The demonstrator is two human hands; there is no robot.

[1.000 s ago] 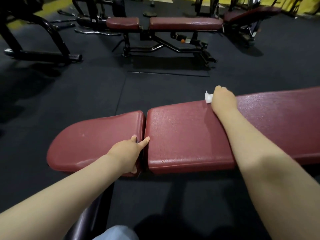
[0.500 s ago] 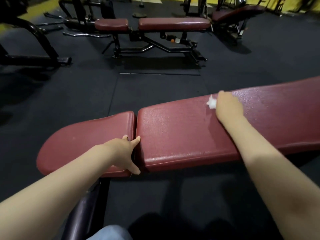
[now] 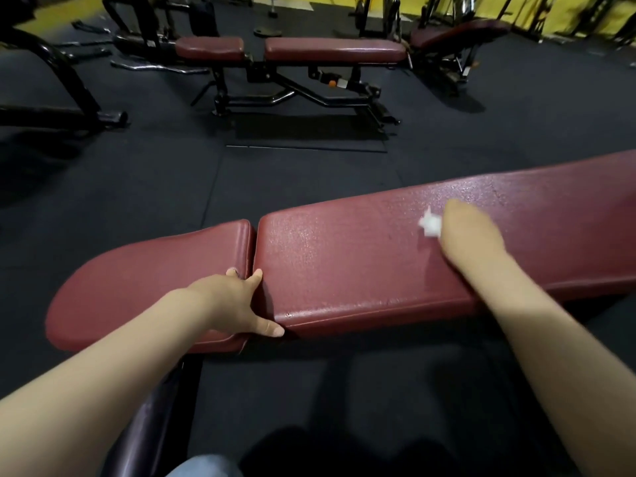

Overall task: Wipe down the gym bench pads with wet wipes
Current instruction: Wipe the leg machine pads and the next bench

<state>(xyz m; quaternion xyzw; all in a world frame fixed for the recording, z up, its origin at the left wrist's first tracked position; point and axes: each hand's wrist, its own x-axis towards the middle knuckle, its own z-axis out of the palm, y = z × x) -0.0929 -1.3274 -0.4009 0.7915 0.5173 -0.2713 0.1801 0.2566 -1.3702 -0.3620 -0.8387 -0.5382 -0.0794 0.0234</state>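
Observation:
A dark red gym bench lies across the view, with a short seat pad (image 3: 137,287) on the left and a long back pad (image 3: 344,263) on the right. My left hand (image 3: 230,304) rests over the gap between the two pads, index finger and thumb stretched onto the back pad's end. My right hand (image 3: 471,235) presses a crumpled white wet wipe (image 3: 430,225) onto the middle of the back pad; the hand is motion-blurred. A wet sheen covers the back pad around it. Most of the wipe is hidden under the hand.
The black bench frame (image 3: 155,407) runs under the seat pad toward me. Beyond it, on the dark rubber floor (image 3: 137,187), stands a second red bench (image 3: 309,49). A black machine frame (image 3: 69,84) stands far left, and a third bench (image 3: 457,32) is at the back right.
My right hand has slid the wipe from the back pad's far edge toward me, onto the middle of the pad. My left hand stays at the gap.

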